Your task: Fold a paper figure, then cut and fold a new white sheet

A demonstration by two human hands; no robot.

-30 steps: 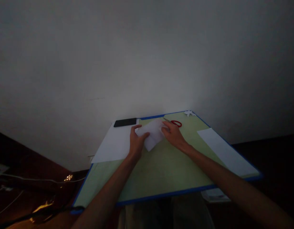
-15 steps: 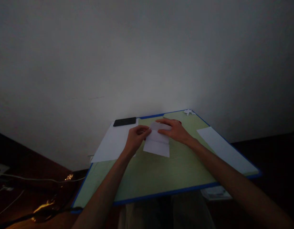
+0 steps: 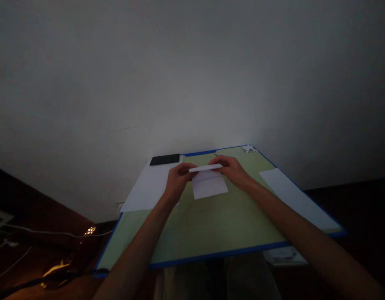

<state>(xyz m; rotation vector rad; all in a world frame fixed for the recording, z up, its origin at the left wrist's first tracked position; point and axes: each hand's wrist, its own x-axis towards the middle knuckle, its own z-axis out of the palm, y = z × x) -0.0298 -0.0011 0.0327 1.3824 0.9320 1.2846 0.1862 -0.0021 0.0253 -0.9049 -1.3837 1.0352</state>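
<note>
Between my two hands is a small white sheet of paper (image 3: 210, 187) with a crease across it. Its far end is folded over into a narrow strip that faces me. My left hand (image 3: 180, 177) pinches the left end of this fold, thumb toward me. At the right end, my right hand (image 3: 230, 168) grips the same fold between thumb and fingers. The lower part of the paper hangs toward me over the pale green tabletop (image 3: 208, 229). Some fingertips are hidden behind the fold.
A black phone-like slab (image 3: 164, 159) lies on a large white sheet (image 3: 145, 185) at the left. Another white sheet (image 3: 292, 196) lies along the right edge. White paper cutouts (image 3: 249, 148) sit in the far right corner. A wall (image 3: 192, 83) stands behind the blue-edged table.
The paper's far end has been folded up and over into a strip, and the sheet has turned to lie squarer to me. My right hand has shifted slightly to the right end of the fold.
</note>
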